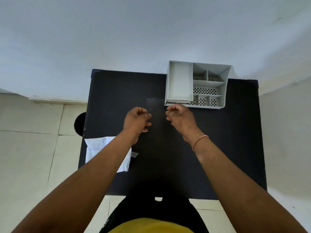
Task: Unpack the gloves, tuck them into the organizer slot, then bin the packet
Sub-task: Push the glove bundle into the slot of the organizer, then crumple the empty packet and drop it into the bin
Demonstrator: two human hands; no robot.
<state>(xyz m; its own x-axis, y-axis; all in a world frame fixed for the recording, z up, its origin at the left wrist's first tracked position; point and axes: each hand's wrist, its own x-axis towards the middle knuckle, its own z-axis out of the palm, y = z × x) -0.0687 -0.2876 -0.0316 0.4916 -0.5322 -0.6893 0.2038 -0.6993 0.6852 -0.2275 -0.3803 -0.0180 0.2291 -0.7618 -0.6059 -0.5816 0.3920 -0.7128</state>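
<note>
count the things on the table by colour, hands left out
white: 1, the packet
grey: 1, the organizer
total: 2, both on the black table

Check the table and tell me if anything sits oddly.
The white packet overhangs the black table's left edge, partly under the left forearm. The grey organizer juts past the far edge. Nothing looks spilled or damaged.
</note>
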